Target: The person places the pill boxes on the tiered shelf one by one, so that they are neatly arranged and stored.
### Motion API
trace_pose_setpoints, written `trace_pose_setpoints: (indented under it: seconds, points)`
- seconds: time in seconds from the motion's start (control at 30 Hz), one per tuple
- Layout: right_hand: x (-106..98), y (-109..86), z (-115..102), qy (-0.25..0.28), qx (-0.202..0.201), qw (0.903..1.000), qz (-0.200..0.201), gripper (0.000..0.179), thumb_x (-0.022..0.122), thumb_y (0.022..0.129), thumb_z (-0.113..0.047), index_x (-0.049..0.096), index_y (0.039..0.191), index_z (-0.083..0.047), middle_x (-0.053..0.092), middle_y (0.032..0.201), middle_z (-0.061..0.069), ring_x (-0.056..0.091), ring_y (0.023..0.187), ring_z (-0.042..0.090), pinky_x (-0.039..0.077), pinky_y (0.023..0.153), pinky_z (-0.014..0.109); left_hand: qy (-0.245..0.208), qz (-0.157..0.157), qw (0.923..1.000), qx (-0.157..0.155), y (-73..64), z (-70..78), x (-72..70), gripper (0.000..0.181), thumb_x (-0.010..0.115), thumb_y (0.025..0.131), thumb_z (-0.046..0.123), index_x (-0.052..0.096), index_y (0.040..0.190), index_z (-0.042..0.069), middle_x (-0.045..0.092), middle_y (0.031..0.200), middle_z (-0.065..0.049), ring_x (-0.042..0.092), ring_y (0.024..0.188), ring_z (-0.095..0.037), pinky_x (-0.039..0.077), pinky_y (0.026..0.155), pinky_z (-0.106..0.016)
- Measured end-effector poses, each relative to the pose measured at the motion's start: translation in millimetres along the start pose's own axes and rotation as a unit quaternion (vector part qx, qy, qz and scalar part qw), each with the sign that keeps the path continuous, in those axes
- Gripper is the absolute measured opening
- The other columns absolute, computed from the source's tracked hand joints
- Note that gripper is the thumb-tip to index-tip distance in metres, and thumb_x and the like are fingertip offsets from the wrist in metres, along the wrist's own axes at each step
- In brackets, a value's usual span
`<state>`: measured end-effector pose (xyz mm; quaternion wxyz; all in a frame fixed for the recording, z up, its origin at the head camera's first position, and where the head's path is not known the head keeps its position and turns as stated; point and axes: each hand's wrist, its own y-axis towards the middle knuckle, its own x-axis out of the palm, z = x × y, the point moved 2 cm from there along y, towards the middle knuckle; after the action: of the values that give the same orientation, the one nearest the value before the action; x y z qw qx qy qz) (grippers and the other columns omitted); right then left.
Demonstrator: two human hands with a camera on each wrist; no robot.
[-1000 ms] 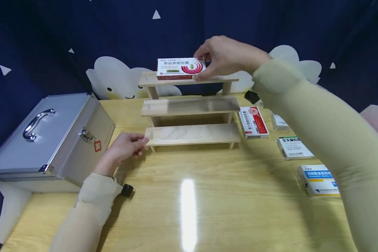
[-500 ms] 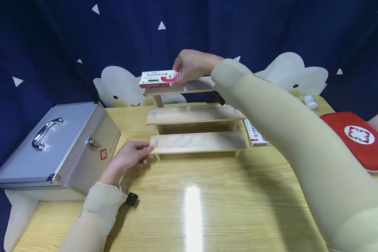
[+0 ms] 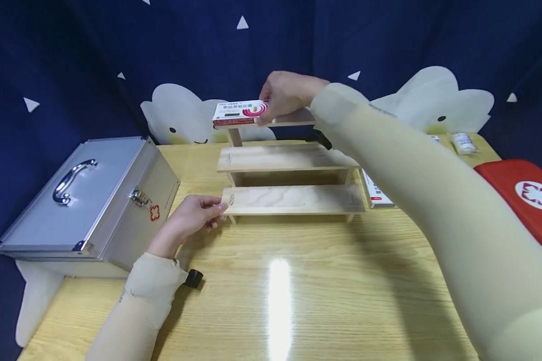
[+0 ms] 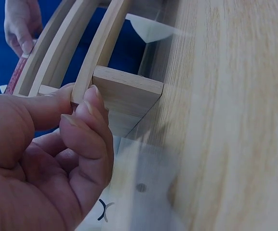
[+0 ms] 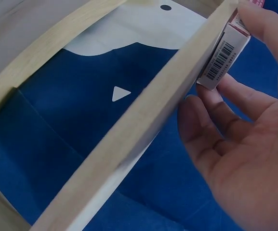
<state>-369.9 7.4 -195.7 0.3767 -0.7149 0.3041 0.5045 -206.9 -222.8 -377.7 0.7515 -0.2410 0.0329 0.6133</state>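
A three-tier wooden shelf [image 3: 293,198] stands on the table. My left hand [image 3: 191,219] pinches the left end of its lowest board between thumb and fingers, as the left wrist view shows up close. At the top tier, my right hand [image 3: 289,95] grips the right end of a white and red medicine box [image 3: 239,111]. The box lies flat at the left end of that top board [image 3: 298,118]. In the right wrist view, the box's barcode end [image 5: 223,57] sits between thumb and fingers, against the board's edge.
A silver metal case [image 3: 90,200] stands at the left. Right of the shelf lies another medicine box [image 3: 376,193], partly behind my right sleeve. A red first-aid pouch [image 3: 524,193] and a small white packet [image 3: 463,144] are farther right. A dark blue curtain hangs behind.
My right hand has carried the medicine box leftward along the top tier to its left end. The left hand keeps its pinch on the lowest board. The head view has shifted, showing the red pouch.
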Motion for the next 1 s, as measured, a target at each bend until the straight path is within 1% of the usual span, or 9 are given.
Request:
trace_pose_setpoints:
  seconds: [0.17,0.3,0.47,0.6,0.77,0.83,0.93,1.0]
  points:
    - [-1.4,-3.6,-0.6,0.012,0.016,0.9998,-0.009,0.064,0.075,0.083,-0.052,0.062,0.133,-0.013,0.060,0.128,0.003,0.050,0.108,0.021,0.040,0.095,0.034,0.006,0.002,1.0000,-0.003,-2.0,2.4,-0.1,0.037,0.059,0.102,0.017,0.058,0.130,-0.006,0.068,0.091,-0.014,0.056,0.067,-0.014,0.048,0.058,-0.024]
    - [-1.2,-2.7,-2.4,0.009,0.020,0.9997,-0.011,0.065,0.074,0.083,-0.054,0.063,0.132,-0.013,0.060,0.125,0.002,0.049,0.108,0.021,0.040,0.093,0.033,0.004,0.000,1.0000,-0.002,-3.0,1.7,-1.7,0.038,0.058,0.102,0.016,0.056,0.132,-0.006,0.069,0.091,-0.012,0.057,0.067,-0.014,0.048,0.057,-0.023]
    - [0.8,-0.5,-3.4,0.013,0.033,0.9992,-0.017,0.068,0.074,0.082,-0.056,0.061,0.134,-0.014,0.059,0.126,0.002,0.049,0.109,0.021,0.040,0.091,0.033,0.001,-0.002,1.0000,0.003,-3.3,-1.1,-3.0,0.041,0.059,0.102,0.016,0.054,0.135,-0.008,0.070,0.093,-0.014,0.057,0.066,-0.013,0.047,0.056,-0.022]
    - [2.0,0.1,-2.8,0.018,0.048,0.9985,-0.022,0.071,0.075,0.081,-0.057,0.059,0.135,-0.014,0.058,0.128,0.003,0.049,0.111,0.022,0.040,0.093,0.035,-0.001,-0.005,1.0000,0.006,-1.9,-2.6,-2.7,0.041,0.059,0.101,0.016,0.054,0.133,-0.009,0.070,0.093,-0.014,0.057,0.065,-0.013,0.047,0.055,-0.022]
    - [5.4,-1.6,3.7,0.023,0.061,0.9977,-0.020,0.072,0.076,0.082,-0.055,0.057,0.137,-0.014,0.057,0.130,0.003,0.049,0.112,0.023,0.040,0.095,0.036,0.003,-0.014,0.9999,0.003,4.4,-2.4,0.0,0.039,0.059,0.101,0.016,0.056,0.132,-0.008,0.070,0.091,-0.014,0.056,0.065,-0.013,0.046,0.055,-0.023]
    - [7.7,-2.1,5.4,0.017,0.058,0.9979,-0.021,0.077,0.075,0.083,-0.054,0.052,0.143,-0.013,0.054,0.137,0.004,0.047,0.115,0.023,0.038,0.100,0.038,0.006,-0.017,0.9998,-0.001,7.3,-3.2,0.5,0.039,0.059,0.101,0.016,0.056,0.132,-0.008,0.070,0.091,-0.014,0.056,0.065,-0.013,0.046,0.055,-0.022]
    - [9.5,-3.8,6.2,0.015,0.058,0.9978,-0.029,0.093,0.075,0.081,-0.057,0.034,0.155,-0.019,0.042,0.151,0.004,0.043,0.126,0.023,0.033,0.109,0.042,0.010,-0.021,0.9997,0.000,11.3,-4.8,0.0,0.039,0.058,0.102,0.016,0.055,0.132,-0.008,0.070,0.093,-0.015,0.056,0.066,-0.013,0.047,0.056,-0.022]
    - [6.8,-6.3,5.8,0.014,0.051,0.9980,-0.034,0.101,0.075,0.081,-0.059,0.022,0.159,-0.023,0.032,0.158,0.005,0.037,0.135,0.023,0.028,0.114,0.044,0.014,-0.022,0.9997,0.000,13.3,-5.7,-1.3,0.039,0.057,0.102,0.016,0.054,0.133,-0.008,0.070,0.095,-0.015,0.056,0.067,-0.013,0.047,0.056,-0.022]
